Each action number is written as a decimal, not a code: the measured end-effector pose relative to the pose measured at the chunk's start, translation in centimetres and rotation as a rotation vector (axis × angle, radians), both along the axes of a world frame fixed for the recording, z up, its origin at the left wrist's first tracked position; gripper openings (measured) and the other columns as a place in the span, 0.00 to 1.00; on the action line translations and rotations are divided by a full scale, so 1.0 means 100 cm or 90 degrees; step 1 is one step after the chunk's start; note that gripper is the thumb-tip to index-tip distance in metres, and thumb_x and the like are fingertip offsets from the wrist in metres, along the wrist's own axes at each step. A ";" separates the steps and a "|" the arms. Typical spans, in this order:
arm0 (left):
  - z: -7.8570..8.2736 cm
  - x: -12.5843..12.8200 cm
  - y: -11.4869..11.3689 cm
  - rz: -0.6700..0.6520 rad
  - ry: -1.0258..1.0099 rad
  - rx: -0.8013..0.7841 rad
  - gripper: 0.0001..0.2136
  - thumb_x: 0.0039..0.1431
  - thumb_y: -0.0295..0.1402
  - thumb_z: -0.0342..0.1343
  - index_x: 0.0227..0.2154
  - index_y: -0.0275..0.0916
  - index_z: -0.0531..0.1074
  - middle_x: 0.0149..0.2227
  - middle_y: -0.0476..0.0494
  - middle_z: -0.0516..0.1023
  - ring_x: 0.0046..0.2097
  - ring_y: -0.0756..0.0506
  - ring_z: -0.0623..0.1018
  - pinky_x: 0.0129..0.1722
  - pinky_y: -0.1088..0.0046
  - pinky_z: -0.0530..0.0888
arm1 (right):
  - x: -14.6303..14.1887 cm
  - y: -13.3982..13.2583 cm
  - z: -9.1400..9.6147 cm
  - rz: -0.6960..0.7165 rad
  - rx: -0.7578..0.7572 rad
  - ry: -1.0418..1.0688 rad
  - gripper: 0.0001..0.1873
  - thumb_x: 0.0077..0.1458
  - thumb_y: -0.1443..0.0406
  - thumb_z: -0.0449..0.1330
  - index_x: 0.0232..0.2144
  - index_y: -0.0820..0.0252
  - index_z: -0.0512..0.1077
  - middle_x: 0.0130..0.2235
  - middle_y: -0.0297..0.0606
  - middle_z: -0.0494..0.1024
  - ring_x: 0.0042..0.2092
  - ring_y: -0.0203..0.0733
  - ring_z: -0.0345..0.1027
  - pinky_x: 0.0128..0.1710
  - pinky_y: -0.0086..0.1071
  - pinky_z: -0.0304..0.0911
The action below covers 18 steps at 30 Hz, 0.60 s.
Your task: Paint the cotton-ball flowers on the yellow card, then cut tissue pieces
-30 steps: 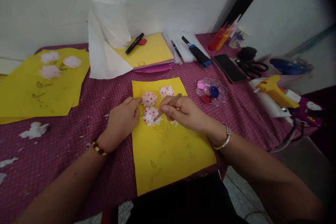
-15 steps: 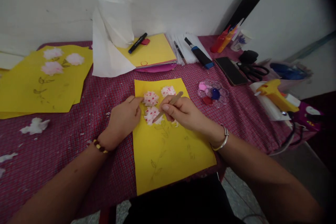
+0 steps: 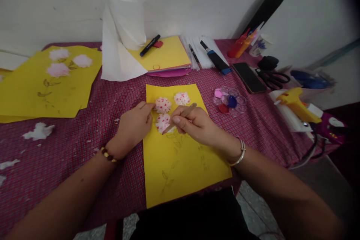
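Note:
My right hand [image 3: 194, 123] pinches a thin wooden stick [image 3: 189, 110] slantwise, its lower tip at the edge of the lower white paper flower [image 3: 162, 123]. Red specks dot this flower, the upper left flower [image 3: 163, 105] and the upper right flower [image 3: 182, 98]. All are on a yellow sheet [image 3: 185, 172] with a pencilled stem and leaves; part of the sheet is hidden behind my right hand. My left hand [image 3: 135, 123] rests at the sheet's left edge, its forefinger stretched to the upper left flower and its thumb apart, holding nothing visible.
A clear flower-shaped palette [image 3: 239, 107] with pink, blue and red paint stands right of the sheet. Beyond are a phone [image 3: 249, 78], scissors [image 3: 272, 78] and a yellow glue gun [image 3: 298, 104]. Another flower picture [image 3: 28, 86] and torn tissue [image 3: 39, 131] lie to the left.
The stick's tip has shifted slightly down and left along the lower flower, my right hand with it. My left hand keeps its place; the whole view has shifted a little.

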<state>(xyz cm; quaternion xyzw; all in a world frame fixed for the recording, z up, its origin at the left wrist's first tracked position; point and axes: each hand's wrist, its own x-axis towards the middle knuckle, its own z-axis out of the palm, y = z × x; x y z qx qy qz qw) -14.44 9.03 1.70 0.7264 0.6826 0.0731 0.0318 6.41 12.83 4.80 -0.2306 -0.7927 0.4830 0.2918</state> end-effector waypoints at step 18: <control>-0.001 -0.001 0.000 -0.003 -0.014 -0.001 0.19 0.62 0.29 0.43 0.53 0.38 0.69 0.46 0.39 0.76 0.40 0.43 0.77 0.34 0.68 0.70 | -0.004 -0.003 -0.001 -0.035 -0.014 0.009 0.18 0.65 0.57 0.51 0.28 0.62 0.70 0.27 0.32 0.70 0.26 0.29 0.60 0.27 0.26 0.55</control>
